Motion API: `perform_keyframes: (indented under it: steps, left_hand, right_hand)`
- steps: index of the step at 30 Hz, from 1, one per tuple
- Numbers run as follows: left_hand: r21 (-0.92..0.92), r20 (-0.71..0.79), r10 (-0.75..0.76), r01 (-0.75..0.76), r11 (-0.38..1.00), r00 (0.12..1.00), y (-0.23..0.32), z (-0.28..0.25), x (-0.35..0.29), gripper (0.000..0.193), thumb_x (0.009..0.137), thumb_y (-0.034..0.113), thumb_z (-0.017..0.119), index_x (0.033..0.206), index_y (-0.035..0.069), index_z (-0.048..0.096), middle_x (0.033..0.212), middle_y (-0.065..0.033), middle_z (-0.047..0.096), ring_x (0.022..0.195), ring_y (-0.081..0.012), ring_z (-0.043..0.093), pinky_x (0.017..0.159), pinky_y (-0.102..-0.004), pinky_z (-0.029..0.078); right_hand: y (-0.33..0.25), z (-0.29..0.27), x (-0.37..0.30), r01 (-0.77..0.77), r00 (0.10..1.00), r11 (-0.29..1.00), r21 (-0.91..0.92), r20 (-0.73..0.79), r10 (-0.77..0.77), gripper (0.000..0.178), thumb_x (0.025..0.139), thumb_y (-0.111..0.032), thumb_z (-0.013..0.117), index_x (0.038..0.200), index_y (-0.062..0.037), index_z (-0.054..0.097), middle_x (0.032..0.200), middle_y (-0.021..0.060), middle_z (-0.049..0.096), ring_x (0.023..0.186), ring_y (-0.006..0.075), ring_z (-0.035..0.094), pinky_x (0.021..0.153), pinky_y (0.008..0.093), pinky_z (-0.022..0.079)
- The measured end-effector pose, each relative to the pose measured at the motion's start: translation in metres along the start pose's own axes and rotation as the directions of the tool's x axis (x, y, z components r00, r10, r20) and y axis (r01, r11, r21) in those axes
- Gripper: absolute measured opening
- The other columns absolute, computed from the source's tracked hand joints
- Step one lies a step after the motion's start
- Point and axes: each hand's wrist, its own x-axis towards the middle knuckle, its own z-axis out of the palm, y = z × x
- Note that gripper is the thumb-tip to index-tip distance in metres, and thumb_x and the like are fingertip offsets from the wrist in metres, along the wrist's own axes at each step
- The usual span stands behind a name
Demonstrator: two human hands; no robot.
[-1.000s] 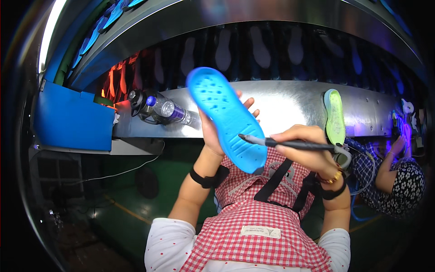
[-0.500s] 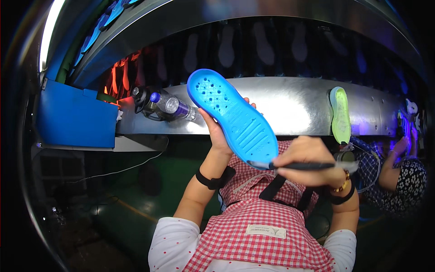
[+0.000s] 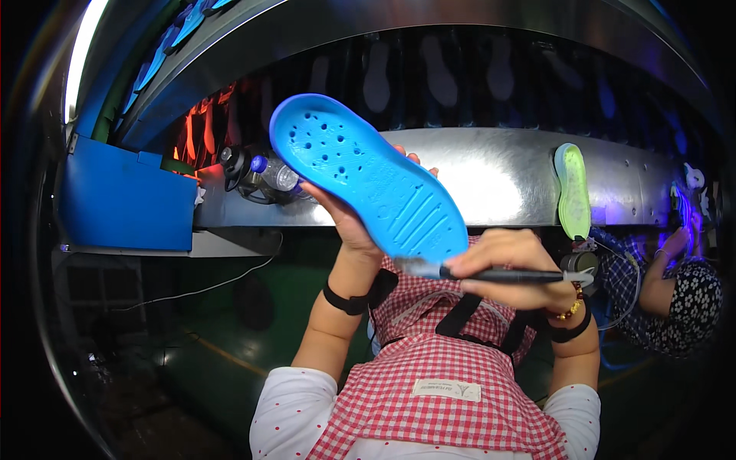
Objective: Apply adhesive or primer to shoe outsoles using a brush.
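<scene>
A bright blue shoe sole [image 3: 368,188] is tilted in front of me, its holed end up to the left and its grooved end near my right hand. My left hand [image 3: 354,228] grips its edge from below, with fingertips showing past the far edge. In my right hand [image 3: 510,264] is a brush with a black handle [image 3: 529,276]. Its pale, blurred bristle tip [image 3: 414,267] lies at the sole's near edge; whether it touches I cannot tell.
A metal ledge [image 3: 506,207] runs across, bearing a clear bottle [image 3: 276,173], a dark bottle [image 3: 236,162] and a yellow-green sole [image 3: 573,192]. Beyond it is a dark conveyor [image 3: 406,84] carrying several soles. A blue panel [image 3: 126,199] stands left; another person [image 3: 667,287] works at right.
The blue sole has shifted up and left, with its holed end now in front of part of the bottle. My right hand has moved slightly left, taking the brush tip along the near edge.
</scene>
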Motion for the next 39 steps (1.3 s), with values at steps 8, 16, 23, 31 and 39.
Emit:
perform_keyframes:
  steps: [8, 16, 23, 31, 39]
  left_hand:
    - [0.185, 0.025, -0.054, 0.048, 0.982, 0.998, 0.012, 0.003, 0.009, 0.099, 0.065, 0.083, 0.029, 0.123, 0.004, 0.041, 0.114, -0.0152, 0.051, 0.104, -0.0322, 0.05, 0.093, -0.059, 0.035]
    - [0.078, -0.217, -0.029, 0.047, 0.996, 0.976, 0.018, 0.037, 0.013, 0.086, 0.078, 0.071, 0.03, 0.128, 0.002, 0.037, 0.121, -0.0199, 0.047, 0.109, -0.0361, 0.048, 0.094, -0.059, 0.034]
    - [-0.059, 0.017, -0.067, 0.068, 0.996, 0.998, -0.016, 0.048, -0.03, 0.076, 0.086, 0.058, 0.033, 0.132, -0.003, 0.029, 0.125, -0.0217, 0.044, 0.11, -0.034, 0.049, 0.096, -0.0452, 0.039]
    - [-0.02, -0.151, -0.131, 0.129, 0.991, 0.98, -0.008, 0.028, -0.021, 0.072, 0.085, 0.056, 0.032, 0.134, 0.003, 0.028, 0.13, -0.0216, 0.039, 0.114, -0.0383, 0.045, 0.093, -0.0563, 0.037]
    - [0.03, -0.202, -0.147, 0.156, 0.987, 0.968, -0.008, 0.023, -0.017, 0.073, 0.084, 0.056, 0.037, 0.133, 0.003, 0.031, 0.129, -0.0222, 0.039, 0.112, -0.0397, 0.046, 0.093, -0.0571, 0.037]
  right_hand:
    - [0.008, -0.009, -0.008, -0.179, 0.977, 0.943, 0.282, -0.066, 0.205, 0.023, 0.07, 0.001, 0.068, 0.093, -0.0012, 0.065, 0.089, 0.0118, 0.065, 0.087, 0.0172, 0.06, 0.077, 0.0287, 0.048]
    - [0.022, 0.0, -0.01, -0.044, 0.958, 0.687, 0.725, -0.164, 0.235, 0.018, 0.075, 0.001, 0.061, 0.093, 0.0032, 0.06, 0.097, 0.0168, 0.062, 0.1, 0.0241, 0.056, 0.089, 0.0362, 0.045]
    - [0.018, 0.025, -0.001, 0.091, 0.89, 0.235, 0.968, -0.185, 0.417, 0.017, 0.081, 0.002, 0.055, 0.097, 0.0034, 0.055, 0.102, 0.0181, 0.059, 0.095, 0.0234, 0.059, 0.086, 0.037, 0.049]
    - [0.008, 0.019, -0.001, 0.05, 0.922, 0.846, 0.531, -0.351, 0.166, 0.02, 0.072, 0.004, 0.063, 0.091, 0.0013, 0.063, 0.094, 0.0144, 0.063, 0.084, 0.0185, 0.06, 0.075, 0.0273, 0.047]
    - [-0.001, -0.004, 0.008, 0.035, 0.973, 0.889, 0.457, -0.217, 0.073, 0.023, 0.069, 0.005, 0.065, 0.092, 0.0003, 0.065, 0.09, 0.0136, 0.064, 0.083, 0.0193, 0.061, 0.075, 0.0292, 0.049]
